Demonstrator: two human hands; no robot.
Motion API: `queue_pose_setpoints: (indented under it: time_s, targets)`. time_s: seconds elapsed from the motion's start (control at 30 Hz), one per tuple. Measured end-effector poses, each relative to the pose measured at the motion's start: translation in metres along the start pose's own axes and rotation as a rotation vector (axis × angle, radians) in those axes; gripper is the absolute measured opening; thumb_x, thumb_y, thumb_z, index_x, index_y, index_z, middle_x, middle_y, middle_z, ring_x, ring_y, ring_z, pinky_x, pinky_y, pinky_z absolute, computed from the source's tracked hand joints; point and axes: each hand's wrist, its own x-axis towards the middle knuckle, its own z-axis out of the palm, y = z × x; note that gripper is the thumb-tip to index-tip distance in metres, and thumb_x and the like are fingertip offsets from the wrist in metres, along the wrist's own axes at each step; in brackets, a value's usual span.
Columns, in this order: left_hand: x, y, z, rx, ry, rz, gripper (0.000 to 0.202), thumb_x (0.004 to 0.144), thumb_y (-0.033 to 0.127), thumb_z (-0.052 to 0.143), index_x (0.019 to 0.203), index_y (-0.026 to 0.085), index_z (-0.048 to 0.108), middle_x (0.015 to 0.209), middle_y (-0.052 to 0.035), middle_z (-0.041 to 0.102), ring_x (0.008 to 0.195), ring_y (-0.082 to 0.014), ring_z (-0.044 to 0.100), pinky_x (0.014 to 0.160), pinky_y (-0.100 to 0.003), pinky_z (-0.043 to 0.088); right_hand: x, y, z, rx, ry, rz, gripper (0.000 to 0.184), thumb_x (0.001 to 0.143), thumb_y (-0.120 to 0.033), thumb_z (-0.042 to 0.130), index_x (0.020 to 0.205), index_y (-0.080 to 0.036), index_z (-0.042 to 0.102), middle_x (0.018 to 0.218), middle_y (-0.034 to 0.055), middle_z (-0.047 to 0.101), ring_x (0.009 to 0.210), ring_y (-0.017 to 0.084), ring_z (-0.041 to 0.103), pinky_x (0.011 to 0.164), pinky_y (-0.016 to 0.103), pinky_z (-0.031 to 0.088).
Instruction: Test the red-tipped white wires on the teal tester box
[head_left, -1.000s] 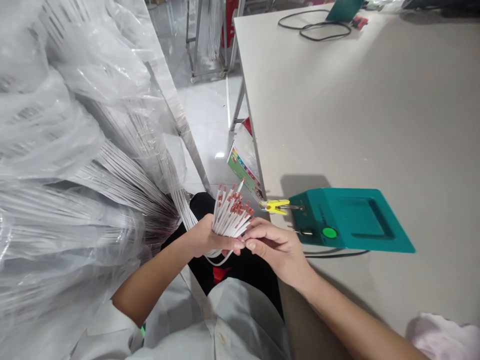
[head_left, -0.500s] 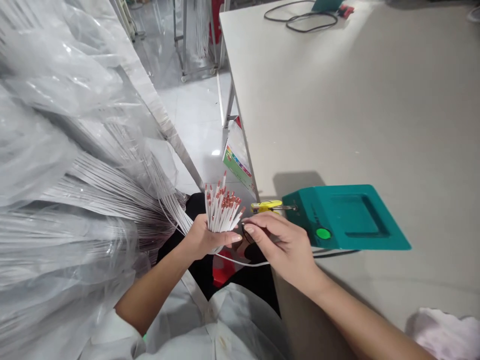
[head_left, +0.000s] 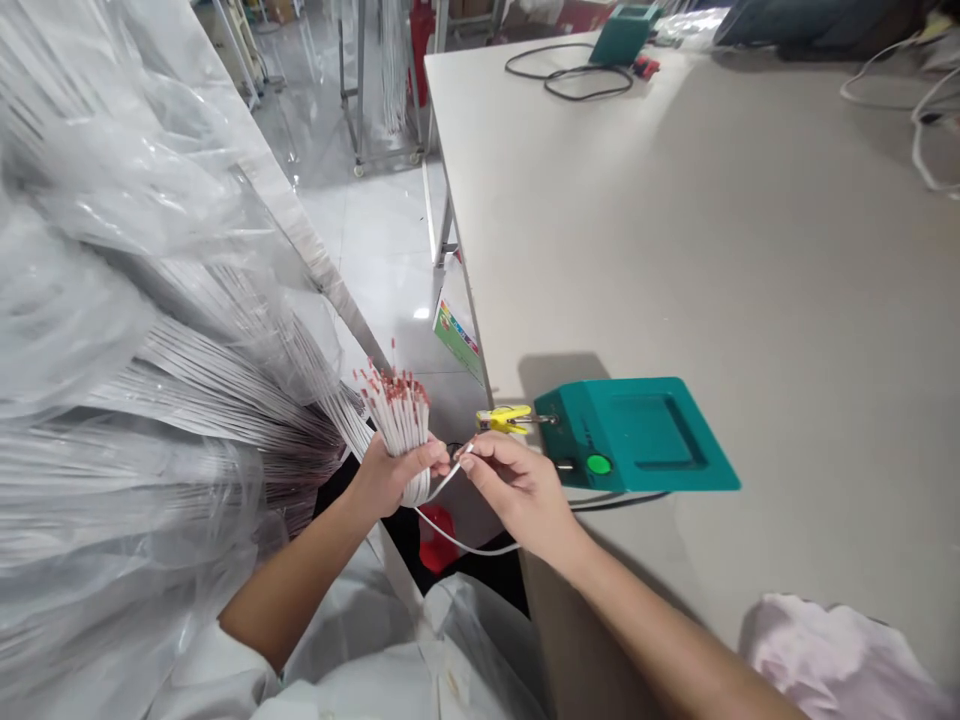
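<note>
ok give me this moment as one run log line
left hand: grips wire bundle | right hand: pinches single white wire | teal device: on table

Wire bundle (head_left: 397,415): many thin white wires, reddish-copper tips, ends uneven, one tip standing above rest. Roughly upright, leaning slightly left, gripped below tips in left hand (head_left: 391,478). Single wire (head_left: 452,474): white, slanting up rightward beside bundle, upper end pinched in right hand (head_left: 529,495).
</note>
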Motion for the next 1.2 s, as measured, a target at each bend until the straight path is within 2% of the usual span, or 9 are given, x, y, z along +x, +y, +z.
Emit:
queue_pose_setpoints:
  time_s: [0.17,0.33,0.47,0.6,0.67,0.73,0.87,1.0,1.2]
  targets:
    - [-0.003,0.002,-0.006,-0.019,0.158,0.068,0.021,0.066,0.031,0.068,0.072,0.014,0.058,0.051,0.0034,0.049,0.047,-0.0077,0.045,0.05,-0.023,0.036,-0.013,0.0,0.012,0.052,-0.055,0.187,0.021,0.082,-0.037,0.049,0.074,-0.018,0.055,0.067,0.001,0.054,0.057,0.011,0.049,0.055,0.025,0.042]
    - [-0.006,0.001,-0.021,-0.026,0.279,0.126,0.027,0.066,0.031,0.069,0.086,0.015,0.059,0.048,0.0057,0.047,0.043,-0.0064,0.042,0.045,-0.021,0.032,-0.042,-0.011,0.022,-0.344,-0.442,0.34,0.019,0.083,-0.027,0.04,0.072,-0.018,0.053,0.055,-0.0019,0.052,0.049,0.009,0.045,0.049,0.021,0.031]
    - [-0.017,0.004,-0.045,-0.071,0.355,0.16,0.029,0.068,0.03,0.068,0.092,0.016,0.057,0.045,0.007,0.045,0.041,-0.006,0.041,0.044,-0.02,0.031,-0.056,-0.007,0.041,-0.662,-0.65,0.304,0.019,0.081,-0.022,0.041,0.072,-0.018,0.057,0.065,0.0032,0.062,0.06,0.013,0.054,0.053,0.023,0.029]
    - [-0.033,0.004,-0.065,-0.09,0.419,0.223,0.023,0.071,0.031,0.065,0.087,0.016,0.056,0.047,0.0066,0.047,0.041,-0.0065,0.043,0.044,-0.02,0.033,-0.052,0.002,0.058,-0.74,-0.743,0.203,0.019,0.079,-0.018,0.044,0.065,-0.018,0.057,0.066,0.0045,0.063,0.063,0.015,0.057,0.055,0.024,0.032]
    - [-0.04,0.003,-0.07,-0.026,0.413,0.231,0.019,0.072,0.032,0.063,0.078,0.016,0.056,0.048,0.0051,0.049,0.043,-0.007,0.045,0.046,-0.021,0.036,-0.044,0.001,0.059,-0.647,-0.659,0.138,0.019,0.08,-0.018,0.044,0.068,-0.018,0.059,0.07,0.0044,0.064,0.067,0.015,0.057,0.059,0.025,0.037]
    - [-0.044,0.003,-0.069,0.081,0.363,0.195,0.02,0.071,0.033,0.064,0.07,0.014,0.056,0.05,0.0028,0.053,0.046,-0.0082,0.049,0.05,-0.022,0.04,-0.033,-0.003,0.055,-0.445,-0.469,0.117,0.02,0.084,-0.022,0.042,0.076,-0.019,0.06,0.076,0.0045,0.064,0.071,0.015,0.058,0.065,0.025,0.042]
    - [-0.04,0.01,-0.05,0.248,0.255,0.055,0.021,0.065,0.031,0.068,0.068,0.013,0.06,0.054,0.0,0.058,0.05,-0.0108,0.054,0.051,-0.023,0.044,-0.013,-0.007,0.045,-0.037,-0.12,0.221,0.026,0.084,-0.041,0.046,0.083,-0.017,0.057,0.079,0.005,0.063,0.065,0.013,0.059,0.062,0.025,0.05]
    - [-0.025,0.017,-0.023,0.26,0.234,0.047,0.018,0.067,0.029,0.065,0.072,0.012,0.062,0.049,0.0017,0.054,0.048,-0.0097,0.051,0.05,-0.022,0.044,-0.004,0.0,0.041,0.091,-0.04,0.244,0.03,0.08,-0.046,0.053,0.08,-0.017,0.057,0.07,0.0037,0.063,0.062,0.013,0.06,0.061,0.026,0.052]
    - [-0.008,0.007,-0.001,0.178,0.156,0.066,0.028,0.066,0.031,0.066,0.085,0.01,0.065,0.075,-0.0068,0.066,0.06,-0.0134,0.06,0.052,-0.024,0.048,0.0,0.008,0.033,0.157,0.057,0.153,0.021,0.079,-0.038,0.057,0.077,-0.017,0.059,0.067,0.0026,0.064,0.06,0.012,0.059,0.06,0.024,0.051]
